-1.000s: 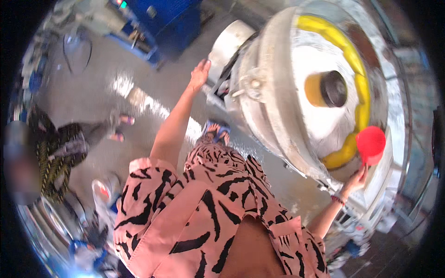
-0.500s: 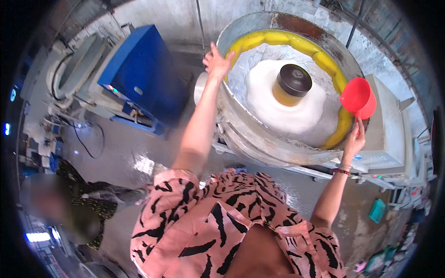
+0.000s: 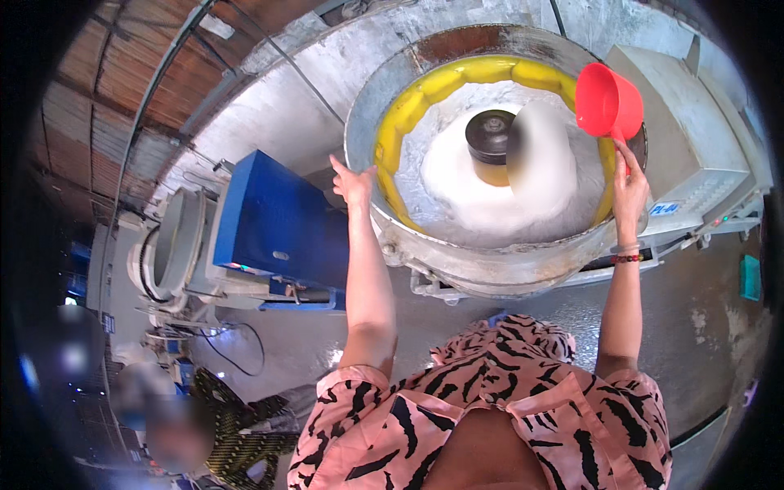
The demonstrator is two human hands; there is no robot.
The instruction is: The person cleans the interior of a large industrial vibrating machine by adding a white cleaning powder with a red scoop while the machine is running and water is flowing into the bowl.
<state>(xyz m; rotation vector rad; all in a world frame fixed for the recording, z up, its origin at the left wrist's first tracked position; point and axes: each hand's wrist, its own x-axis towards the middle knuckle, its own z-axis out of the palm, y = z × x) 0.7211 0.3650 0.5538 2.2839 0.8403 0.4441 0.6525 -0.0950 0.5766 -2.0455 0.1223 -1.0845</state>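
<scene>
Scoop [image 3: 606,101], red plastic, is up at the right rim of the one big round metal drum [image 3: 384,139], tipped mouth-inward over it, and a blurred white stream [image 3: 541,159] falls from it onto the white mound [image 3: 482,184] inside. One yellow ring [image 3: 408,106] lines the drum's inner wall, and one dark round cap [image 3: 490,131] on a brownish hub sits at the centre. Just behind the drum on the right stands a grey metal cabinet [image 3: 678,106] with a small blue-and-white rectangular label [image 3: 665,208] on its front lower edge. Left of the drum: one blue box-shaped machine [image 3: 273,216], and beyond it a second, smaller drum [image 3: 167,245] tilted on its side. Another person [image 3: 229,429] in a dark patterned top is at lower left. Right hand [image 3: 629,184] has its fingers wrapped on the scoop's handle, one beaded bracelet [image 3: 627,258] at the wrist. Left hand [image 3: 353,181] is spread loose, palm against the drum's left rim, grasping nothing.
</scene>
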